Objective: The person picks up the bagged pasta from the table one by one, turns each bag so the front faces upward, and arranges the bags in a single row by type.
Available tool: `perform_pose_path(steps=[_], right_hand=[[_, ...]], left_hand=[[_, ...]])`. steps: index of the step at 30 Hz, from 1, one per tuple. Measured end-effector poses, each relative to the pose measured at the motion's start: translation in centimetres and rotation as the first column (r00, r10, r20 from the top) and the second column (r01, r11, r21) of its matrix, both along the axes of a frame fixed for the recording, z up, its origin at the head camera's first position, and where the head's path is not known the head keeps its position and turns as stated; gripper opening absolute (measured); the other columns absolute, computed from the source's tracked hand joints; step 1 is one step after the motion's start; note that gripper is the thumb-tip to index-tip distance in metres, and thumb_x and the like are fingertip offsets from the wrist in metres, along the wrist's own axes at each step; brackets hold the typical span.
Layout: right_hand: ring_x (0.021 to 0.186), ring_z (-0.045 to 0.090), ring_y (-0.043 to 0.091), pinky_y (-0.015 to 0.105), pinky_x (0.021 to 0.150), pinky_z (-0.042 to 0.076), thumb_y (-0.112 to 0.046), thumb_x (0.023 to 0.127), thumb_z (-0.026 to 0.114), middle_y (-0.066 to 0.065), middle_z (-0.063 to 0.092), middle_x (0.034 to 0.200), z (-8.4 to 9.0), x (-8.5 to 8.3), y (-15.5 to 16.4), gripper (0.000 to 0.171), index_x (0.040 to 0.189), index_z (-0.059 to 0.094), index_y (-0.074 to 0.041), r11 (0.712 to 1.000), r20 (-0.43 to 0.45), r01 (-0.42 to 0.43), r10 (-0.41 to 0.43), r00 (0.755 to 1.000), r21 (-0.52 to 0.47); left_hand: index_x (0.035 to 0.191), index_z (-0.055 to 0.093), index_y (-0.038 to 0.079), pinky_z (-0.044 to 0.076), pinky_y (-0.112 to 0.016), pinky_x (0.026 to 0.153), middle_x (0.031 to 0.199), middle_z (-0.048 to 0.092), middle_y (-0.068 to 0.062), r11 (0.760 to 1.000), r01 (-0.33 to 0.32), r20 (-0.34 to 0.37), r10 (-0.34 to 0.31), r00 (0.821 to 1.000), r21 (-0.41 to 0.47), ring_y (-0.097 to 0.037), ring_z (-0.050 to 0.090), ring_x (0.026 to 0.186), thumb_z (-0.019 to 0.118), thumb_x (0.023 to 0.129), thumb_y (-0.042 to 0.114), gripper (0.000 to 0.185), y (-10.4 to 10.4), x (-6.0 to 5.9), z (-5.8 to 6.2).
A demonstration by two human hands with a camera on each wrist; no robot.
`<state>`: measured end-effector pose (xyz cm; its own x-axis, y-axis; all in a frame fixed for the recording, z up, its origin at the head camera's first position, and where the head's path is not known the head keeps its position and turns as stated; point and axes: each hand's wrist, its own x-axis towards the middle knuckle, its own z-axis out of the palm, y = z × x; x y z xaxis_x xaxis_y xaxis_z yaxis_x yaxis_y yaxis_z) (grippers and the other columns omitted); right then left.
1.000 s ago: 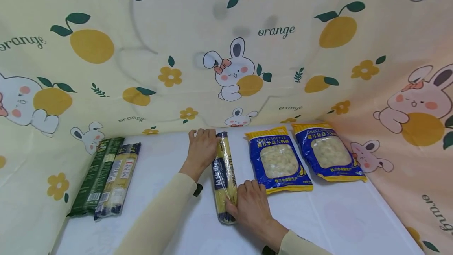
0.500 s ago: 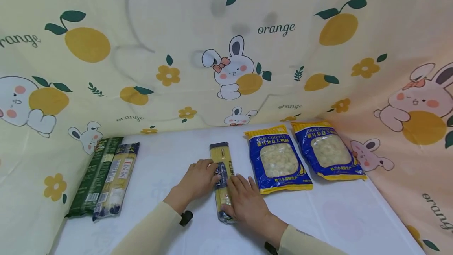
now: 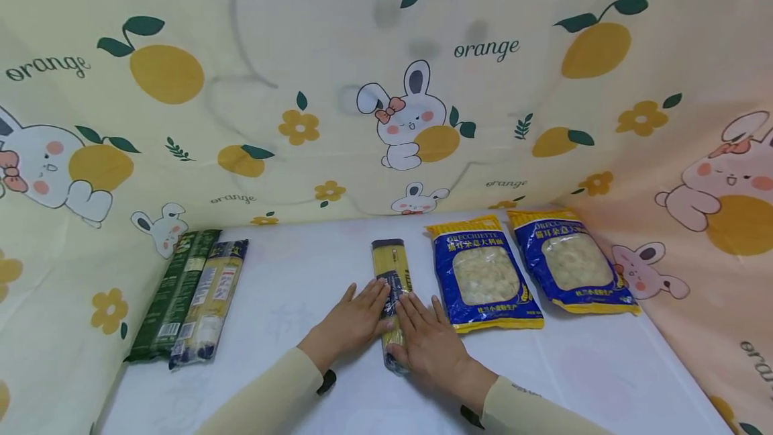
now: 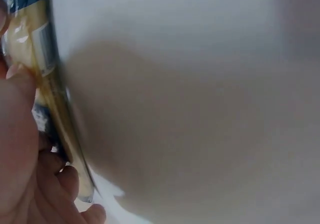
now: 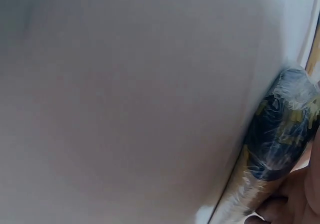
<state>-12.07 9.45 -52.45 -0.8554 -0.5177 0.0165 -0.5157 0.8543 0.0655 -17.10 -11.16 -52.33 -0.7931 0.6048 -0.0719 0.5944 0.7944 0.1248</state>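
A clear-wrapped pack of spaghetti (image 3: 390,257) with a dark blue label lies lengthwise on the white table in the head view. My left hand (image 3: 350,322) rests on its left side, fingers stretched over the label. From the right, my right hand (image 3: 433,348) lies against the pack with fingers extended. The fingers cover much of the pack's middle. In the left wrist view, the thumb touches the edge of the spaghetti pack (image 4: 46,51). The crinkled blue end of the pack (image 5: 277,139) shows beside the fingers in the right wrist view.
Two blue-and-yellow bags of orecchiette, one nearer (image 3: 486,277) and one farther right (image 3: 576,260), lie right of the hands. At the left are a green pack (image 3: 175,294) and another clear pasta pack (image 3: 211,301). A printed cloth (image 3: 338,52) rises behind the white table (image 3: 290,267).
My left hand has come down from the pack's far end to its middle, and its fingers have straightened. The right hand's fingers have extended along the pack, whose top now lies nearer me.
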Motion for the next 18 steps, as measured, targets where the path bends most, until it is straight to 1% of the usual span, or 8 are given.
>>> perform_pose_path(steps=[4, 8, 11, 14, 16, 18], right_hand=[[0.159, 0.032, 0.030, 0.062, 0.127, 0.025, -0.059, 0.109, 0.041, 0.013, 0.038, 0.169, 0.0, -1.1, 0.9, 0.075, 0.161, 0.043, -0.005, 1.000, -0.015, 0.024, -0.023, 1.000, 0.018], [0.160, 0.030, 0.031, 0.064, 0.128, 0.020, -0.058, 0.110, 0.042, 0.014, 0.036, 0.170, 0.0, -2.1, 1.5, 0.075, 0.161, 0.040, -0.004, 0.999, -0.005, 0.045, -0.045, 0.999, 0.000], [0.160, 0.030, 0.032, 0.064, 0.128, 0.018, -0.056, 0.110, 0.042, 0.015, 0.036, 0.170, -0.2, -2.6, 1.7, 0.074, 0.162, 0.040, -0.003, 0.997, 0.009, 0.068, -0.068, 0.998, -0.025], [0.160, 0.030, 0.031, 0.065, 0.128, 0.018, -0.056, 0.110, 0.043, 0.014, 0.036, 0.170, -0.3, -2.9, 1.8, 0.074, 0.162, 0.040, -0.004, 0.996, 0.016, 0.086, -0.086, 0.996, -0.036], [0.160, 0.030, 0.031, 0.065, 0.128, 0.017, -0.056, 0.110, 0.043, 0.014, 0.036, 0.170, -0.5, -3.0, 1.8, 0.074, 0.162, 0.041, -0.004, 0.995, 0.022, 0.095, -0.094, 0.995, -0.042], [0.160, 0.029, 0.030, 0.065, 0.128, 0.017, -0.057, 0.110, 0.042, 0.013, 0.035, 0.171, -0.6, -3.0, 1.8, 0.074, 0.162, 0.040, -0.005, 0.994, 0.023, 0.102, -0.101, 0.995, -0.039]], left_hand=[[0.166, 0.029, 0.004, 0.024, -0.060, 0.128, 0.174, 0.026, -0.012, 1.000, -0.007, 0.001, 0.007, 1.000, -0.020, -0.029, 0.026, 0.162, 0.038, 0.112, 0.054, 0.074, 1.2, -1.4, -0.2], [0.168, 0.024, 0.009, 0.021, -0.058, 0.129, 0.176, 0.020, -0.007, 0.998, -0.020, 0.014, 0.021, 1.000, -0.061, -0.025, 0.020, 0.163, 0.033, 0.112, 0.057, 0.074, 2.1, -2.7, 0.0], [0.169, 0.022, 0.012, 0.020, -0.059, 0.129, 0.177, 0.018, -0.005, 0.997, -0.025, 0.020, 0.027, 0.999, -0.080, -0.025, 0.018, 0.164, 0.030, 0.112, 0.059, 0.074, 2.5, -3.3, 0.1], [0.170, 0.022, 0.014, 0.020, -0.060, 0.129, 0.177, 0.019, -0.003, 0.996, -0.044, 0.023, 0.046, 0.999, -0.071, -0.025, 0.018, 0.164, 0.028, 0.112, 0.060, 0.074, 2.5, -3.5, 0.0], [0.169, 0.024, 0.015, 0.020, -0.060, 0.129, 0.177, 0.021, -0.004, 0.997, -0.064, 0.021, 0.066, 0.998, -0.051, -0.026, 0.020, 0.163, 0.030, 0.112, 0.058, 0.072, 2.2, -3.3, 0.0], [0.168, 0.027, 0.014, 0.020, -0.060, 0.129, 0.176, 0.023, -0.006, 0.996, -0.086, 0.006, 0.086, 0.996, -0.022, -0.026, 0.022, 0.163, 0.033, 0.113, 0.055, 0.069, 1.5, -3.0, -0.1]])
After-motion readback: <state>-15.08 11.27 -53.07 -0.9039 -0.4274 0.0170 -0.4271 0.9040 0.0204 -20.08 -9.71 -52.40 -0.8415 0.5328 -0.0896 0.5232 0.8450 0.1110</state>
